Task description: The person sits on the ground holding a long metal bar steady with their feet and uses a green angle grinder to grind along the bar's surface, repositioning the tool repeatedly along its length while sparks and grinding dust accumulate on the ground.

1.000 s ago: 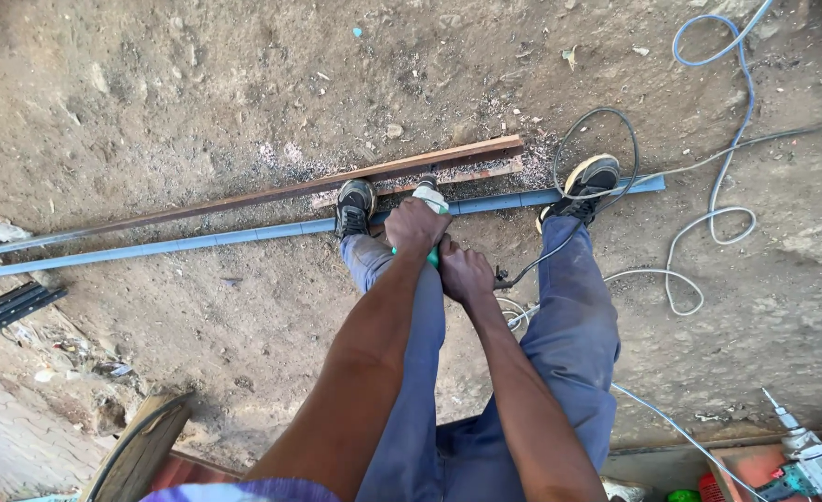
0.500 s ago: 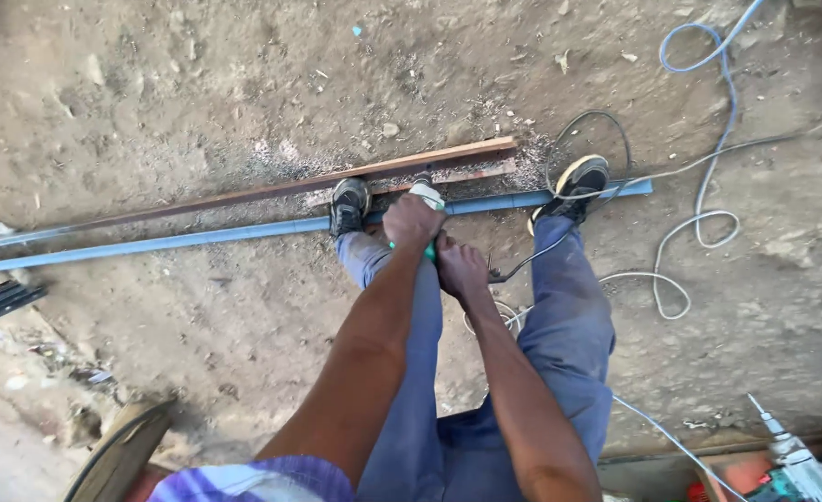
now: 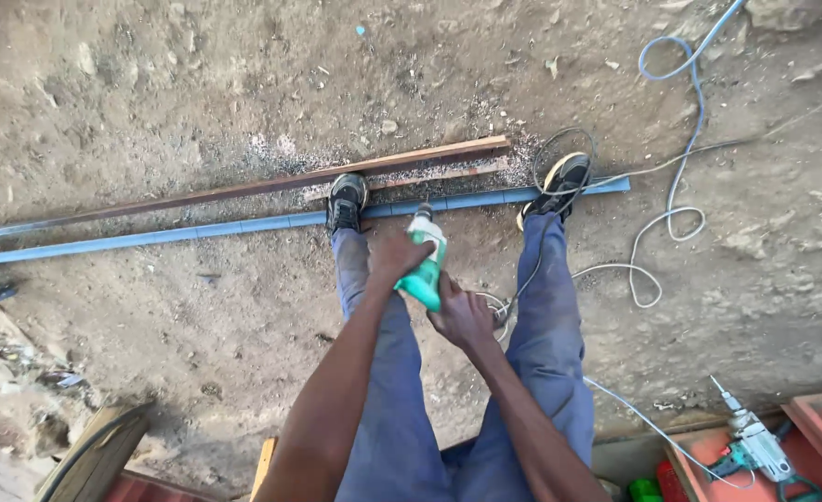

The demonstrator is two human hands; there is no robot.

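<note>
A: Where are the hands, and what is in them?

B: Seen from above, both hands close on a green and white power tool (image 3: 424,263). The left hand (image 3: 394,257) has its grip clenched round the tool's upper body; the right hand (image 3: 461,314) grasps the lower end near its cable (image 3: 657,232).

A: And where does the tool sit?

B: It is held low between the person's legs, its tip pointing down at a long blue metal bar (image 3: 243,226) lying on the dirt ground (image 3: 151,112). Both shoes (image 3: 347,199) stand on the bar, pinning it.

A: How far along does the work look?

B: Grey filings lie scattered beside a rusty bar (image 3: 271,182) just behind the blue one, so some work seems done. Whether the tip touches the blue bar I cannot tell. A second drill (image 3: 753,444) rests on a red surface at lower right.
</note>
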